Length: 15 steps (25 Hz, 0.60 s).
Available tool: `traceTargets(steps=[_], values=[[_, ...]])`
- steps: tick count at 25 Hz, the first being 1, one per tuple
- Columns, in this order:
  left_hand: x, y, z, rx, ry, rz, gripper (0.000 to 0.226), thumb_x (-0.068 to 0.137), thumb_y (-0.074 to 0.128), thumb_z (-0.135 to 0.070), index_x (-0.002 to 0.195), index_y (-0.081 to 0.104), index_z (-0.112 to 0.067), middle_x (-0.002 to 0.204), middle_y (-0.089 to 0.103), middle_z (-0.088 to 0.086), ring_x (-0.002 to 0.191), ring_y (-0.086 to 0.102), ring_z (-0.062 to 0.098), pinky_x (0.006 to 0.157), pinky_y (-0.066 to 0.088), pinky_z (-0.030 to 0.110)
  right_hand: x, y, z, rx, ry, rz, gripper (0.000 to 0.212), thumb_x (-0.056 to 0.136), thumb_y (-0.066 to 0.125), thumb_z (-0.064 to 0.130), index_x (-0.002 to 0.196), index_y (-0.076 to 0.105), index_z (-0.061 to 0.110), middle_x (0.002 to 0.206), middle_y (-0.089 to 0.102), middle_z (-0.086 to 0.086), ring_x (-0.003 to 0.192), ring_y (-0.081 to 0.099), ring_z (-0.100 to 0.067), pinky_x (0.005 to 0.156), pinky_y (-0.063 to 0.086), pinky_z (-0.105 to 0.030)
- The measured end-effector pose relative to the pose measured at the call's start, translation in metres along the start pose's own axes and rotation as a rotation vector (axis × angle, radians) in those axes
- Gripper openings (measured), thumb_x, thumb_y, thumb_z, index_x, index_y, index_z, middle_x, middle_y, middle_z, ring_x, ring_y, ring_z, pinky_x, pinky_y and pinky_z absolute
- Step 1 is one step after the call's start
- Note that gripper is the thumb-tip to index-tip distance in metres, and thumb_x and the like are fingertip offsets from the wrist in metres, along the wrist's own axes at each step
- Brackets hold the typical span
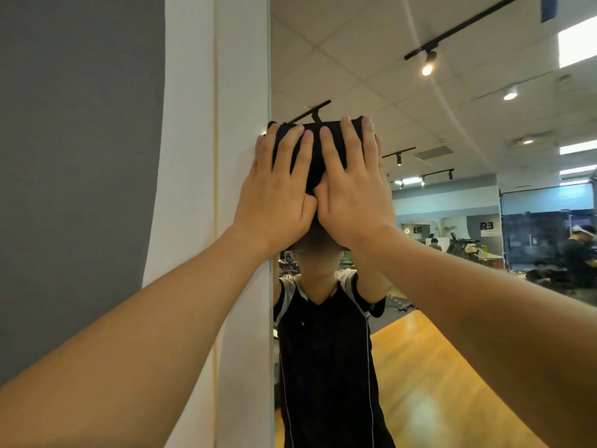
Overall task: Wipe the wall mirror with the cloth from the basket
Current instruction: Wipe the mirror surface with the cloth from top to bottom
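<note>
A black cloth [315, 150] lies flat against the wall mirror [452, 221], close to the mirror's left edge at about head height. My left hand [277, 192] presses on the cloth's left part with straight, spread fingers. My right hand [352, 189] presses on its right part the same way, thumb side touching the left hand. Most of the cloth is hidden under both hands. The mirror reflects a person in a black shirt behind my arms. The basket is out of view.
A white wall panel [242, 221] borders the mirror on the left, with a grey wall [74, 156] beyond it. The mirror reflects a room with a wooden floor, ceiling track lights and people at the far right.
</note>
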State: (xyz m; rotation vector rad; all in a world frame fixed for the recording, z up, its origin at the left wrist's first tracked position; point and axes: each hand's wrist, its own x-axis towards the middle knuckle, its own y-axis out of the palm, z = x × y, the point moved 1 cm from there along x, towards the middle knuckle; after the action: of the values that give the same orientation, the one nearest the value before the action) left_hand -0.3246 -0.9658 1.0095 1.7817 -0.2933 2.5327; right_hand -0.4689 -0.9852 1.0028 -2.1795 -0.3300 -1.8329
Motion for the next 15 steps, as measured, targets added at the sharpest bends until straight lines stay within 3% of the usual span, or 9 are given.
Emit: traceTargets(steps=[5, 11, 15], values=[[-0.034, 0.004, -0.014, 0.044, 0.002, 0.031, 0.07, 0.096, 0.039, -0.03, 0.158, 0.028, 0.0, 0.162, 0.03, 0.021, 0.152, 0.018, 0.045, 0.126, 0.019, 0.058, -0.037, 0.0, 0.004, 0.011, 0.005, -0.008, 0.061, 0.106, 0.027, 0.037, 0.162, 0.028, 0.01, 0.168, 0.02, -0.021, 0.157, 0.006, -0.043, 0.129, 0.009, -0.055], [-0.039, 0.008, -0.027, 0.114, 0.016, 0.079, 0.074, 0.101, 0.031, -0.044, 0.16, 0.021, 0.0, 0.165, 0.023, 0.023, 0.153, 0.011, 0.047, 0.125, 0.017, 0.061, -0.047, 0.001, -0.01, -0.023, -0.06, -0.004, 0.064, 0.106, 0.041, 0.038, 0.16, 0.028, 0.006, 0.167, 0.02, -0.024, 0.156, 0.008, -0.045, 0.128, 0.011, -0.056], [-0.038, 0.016, -0.043, 0.073, -0.006, 0.063, 0.075, 0.1, 0.036, -0.043, 0.161, 0.019, -0.002, 0.167, 0.019, 0.02, 0.155, 0.005, 0.045, 0.127, 0.011, 0.061, -0.054, -0.003, -0.027, 0.001, -0.088, 0.003, 0.065, 0.106, 0.04, 0.038, 0.16, 0.028, 0.005, 0.167, 0.02, -0.024, 0.156, 0.009, -0.045, 0.128, 0.012, -0.057]])
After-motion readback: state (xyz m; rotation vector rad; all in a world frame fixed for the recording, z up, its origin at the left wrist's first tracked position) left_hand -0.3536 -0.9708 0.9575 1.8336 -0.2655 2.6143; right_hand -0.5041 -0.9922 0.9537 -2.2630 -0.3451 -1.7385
